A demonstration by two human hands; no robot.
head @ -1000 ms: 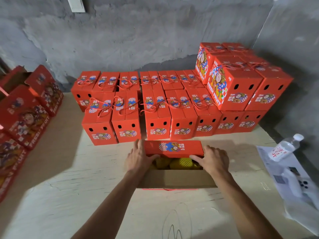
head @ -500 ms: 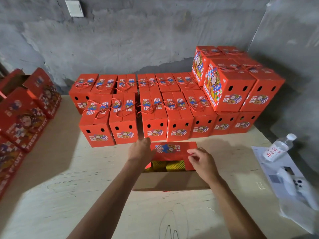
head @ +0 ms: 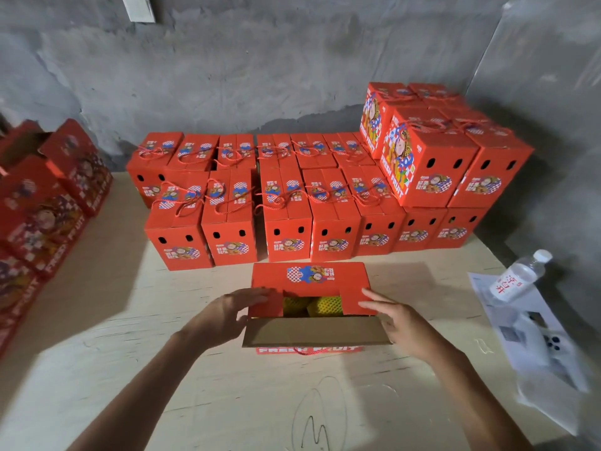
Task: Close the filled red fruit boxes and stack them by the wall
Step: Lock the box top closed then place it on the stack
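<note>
- On the bench (head: 97, 369), the open box (head: 310, 307) sits between both hands, just before the stacked boxes (head: 292, 196).
- Left hand (head: 224, 315) and right hand (head: 401, 323), fingers straight, touch the far flap's (head: 309, 276) corners, gripping nothing.
- Yellow netted fruit (head: 322, 304) shows partly; the near flap (head: 312, 332) hides the rest.

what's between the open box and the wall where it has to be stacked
Two rows of closed red boxes stand between the open box and the wall, so it cannot reach the wall at table level; only their tops or the stack's sides are free.
</note>
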